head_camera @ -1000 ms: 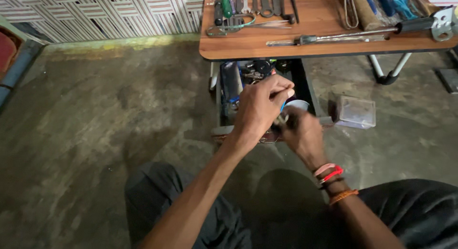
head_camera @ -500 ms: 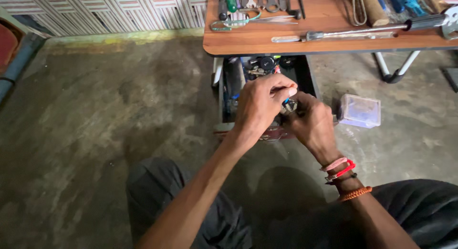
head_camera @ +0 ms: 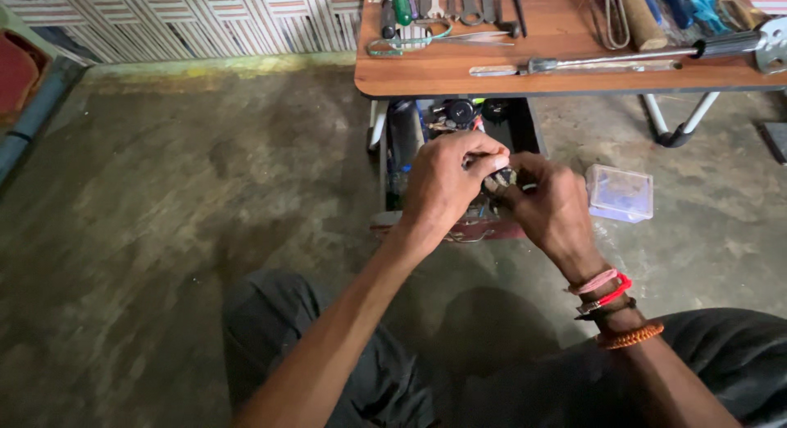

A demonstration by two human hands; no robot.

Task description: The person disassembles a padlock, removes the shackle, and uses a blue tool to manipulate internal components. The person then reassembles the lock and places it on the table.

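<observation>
The left hand (head_camera: pixel 449 182) and right hand (head_camera: pixel 551 205) met above an open toolbox (head_camera: pixel 459 141) on the floor, fingers pinching a small dark part (head_camera: pixel 498 179), mostly hidden, its shape unclear. A clear plastic box (head_camera: pixel 620 193) lay just beside; tools covered the wooden surface (head_camera: pixel 557 67) beyond.

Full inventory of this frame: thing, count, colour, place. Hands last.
table: one, brown wood top, white legs, top right
hand tools: many, metal with green, blue and black handles, on the table
long screwdriver: one, metal, black handle, near the table's front edge
toolbox: one, dark, open, full of parts, on the floor under the table
clear plastic box: one, floor, right of the toolbox
small part: one, dark, mostly hidden between both hands
bracelets: several, pink, red, orange, right wrist
left hand: pinching the small part
right hand: holding it from below
</observation>
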